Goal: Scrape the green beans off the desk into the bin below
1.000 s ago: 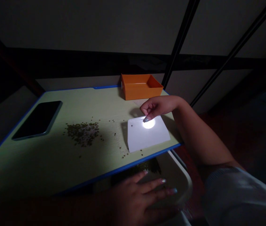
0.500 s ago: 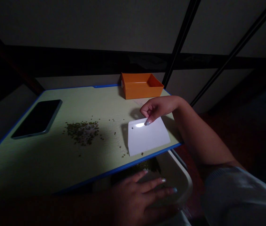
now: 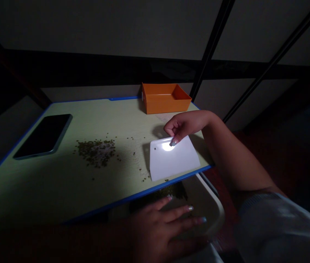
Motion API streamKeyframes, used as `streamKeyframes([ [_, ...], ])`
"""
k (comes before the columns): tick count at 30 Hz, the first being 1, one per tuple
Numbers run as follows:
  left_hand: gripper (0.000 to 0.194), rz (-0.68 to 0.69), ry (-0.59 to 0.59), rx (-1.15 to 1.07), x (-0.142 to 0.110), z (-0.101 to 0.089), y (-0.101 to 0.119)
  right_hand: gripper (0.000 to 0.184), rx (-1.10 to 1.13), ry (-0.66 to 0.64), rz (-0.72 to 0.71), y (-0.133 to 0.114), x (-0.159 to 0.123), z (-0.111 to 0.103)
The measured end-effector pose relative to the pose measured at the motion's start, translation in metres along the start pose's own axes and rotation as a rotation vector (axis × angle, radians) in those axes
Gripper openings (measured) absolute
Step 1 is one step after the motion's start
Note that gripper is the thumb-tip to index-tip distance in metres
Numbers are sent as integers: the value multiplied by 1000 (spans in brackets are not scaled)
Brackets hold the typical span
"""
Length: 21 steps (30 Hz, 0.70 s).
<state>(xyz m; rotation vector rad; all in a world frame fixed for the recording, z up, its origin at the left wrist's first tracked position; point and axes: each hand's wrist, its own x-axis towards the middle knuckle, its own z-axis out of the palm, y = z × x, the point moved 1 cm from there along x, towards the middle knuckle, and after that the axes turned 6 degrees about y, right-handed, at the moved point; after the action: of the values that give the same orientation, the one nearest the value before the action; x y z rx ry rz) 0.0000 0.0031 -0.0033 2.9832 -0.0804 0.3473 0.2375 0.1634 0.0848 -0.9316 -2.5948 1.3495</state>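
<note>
My right hand (image 3: 183, 128) pinches the upper edge of a white dough scraper (image 3: 173, 159), thumb on its face. The scraper stands tilted near the front edge of a yellow-green table (image 3: 89, 111), and a few loose bits lie by its lower edge. My left hand (image 3: 163, 226) is below the table edge with fingers spread, over a pale bin (image 3: 216, 212). Dark greenish bits (image 3: 175, 190) lie in the bin, partly hidden by the table and hand. On the tabletop is a pile of small greenish-brown bits mixed with white grains (image 3: 97, 152).
An orange open box (image 3: 168, 106) stands at the back right of the table. A dark-screened phone (image 3: 45, 135) lies at the left. Blue trim (image 3: 133, 197) runs along the table edge. Behind are pale panels with dark strips. The light is dim.
Almost nothing differs. The view has shifted very slightly, while the scraper and both hands keep nearly the same places.
</note>
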Motion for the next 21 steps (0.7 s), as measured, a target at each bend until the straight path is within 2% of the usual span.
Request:
streamKeyframes([
  [10,48,8,-33,13,1,0,0,41,-41,-46,49,-1,-2,-1],
  [21,48,22,7,52,-1,4,-1,43,25,-56,46,-3,-4,0],
])
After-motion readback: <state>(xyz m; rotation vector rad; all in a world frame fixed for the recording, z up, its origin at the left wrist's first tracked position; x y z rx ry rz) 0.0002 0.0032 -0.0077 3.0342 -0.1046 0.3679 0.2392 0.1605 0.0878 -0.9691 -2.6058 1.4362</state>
